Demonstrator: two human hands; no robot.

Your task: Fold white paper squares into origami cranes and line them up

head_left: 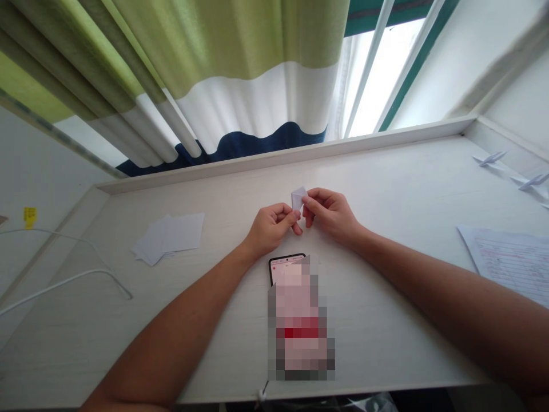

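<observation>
A small folded piece of white paper (299, 198) is held up just above the desk, at centre, between the two hands. Its folded form is diamond-like, with pointed corners. Both hands are closed on it. The right hand (329, 215) pinches its right side between thumb and forefinger, and the left hand (272, 228) grips its lower edge with fingers curled inward.

The work surface is a white wood-grain desk (377, 189), with a raised white ledge (274, 154) along its far edge. A black-edged smartphone (286, 268) lies directly below the hands, between the forearms; a pixelated patch hides most of it and the desk beyond. Left of the hands lies a loose, slightly fanned stack of white paper squares (168, 238). To the right, a lined sheet with printed markings (510, 260) lies near the desk edge. Two folded white paper figures (491, 159) sit in the far right corner, near the ledge.

A white cable (64, 283) curves beyond the left side of the desk. A small yellow note (30, 217) is visible further left. Above the ledge hangs a green, white and navy curtain (240, 74), beside a bright window (381, 74) with green-trimmed frames.
</observation>
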